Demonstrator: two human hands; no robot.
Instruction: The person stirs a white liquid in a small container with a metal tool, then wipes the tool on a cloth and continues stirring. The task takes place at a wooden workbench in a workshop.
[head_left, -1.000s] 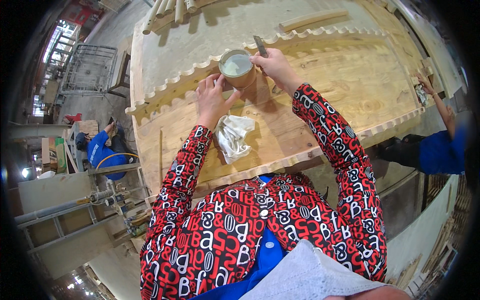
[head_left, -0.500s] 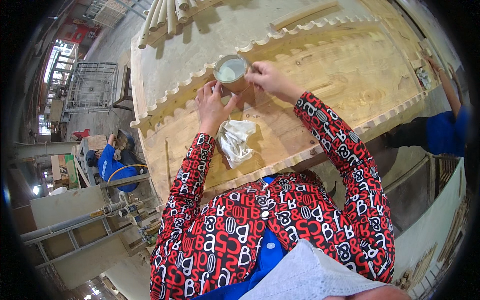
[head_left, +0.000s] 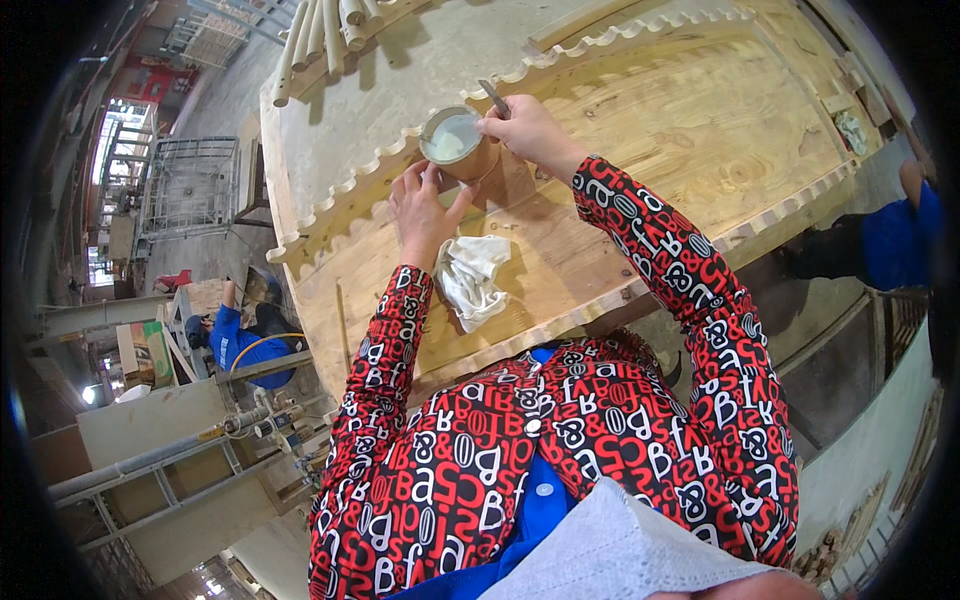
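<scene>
A tan-sided cup (head_left: 478,164) with pale, milky contents stands on a wooden board (head_left: 600,180). My left hand (head_left: 422,208) holds the near left of the cup, its fingers and thumb spread around the side. Over the cup's right rim, my right hand (head_left: 525,130) pinches a slim, dark-handled tool (head_left: 494,99). The tool's upper end sticks out past my fingers; its lower end is hidden, so its kind cannot be made out. Close to my left wrist lies a crumpled white cloth (head_left: 472,280).
Scalloped wooden strips (head_left: 620,38) edge the board. Several pale round rods (head_left: 322,38) lie at the far left, and a thin stick (head_left: 344,318) is near my left forearm. One person in blue (head_left: 255,350) is at left, another (head_left: 895,240) at right.
My right hand has turned and risen slightly, and the tool's upper end now shows above it. My left hand stays at the cup.
</scene>
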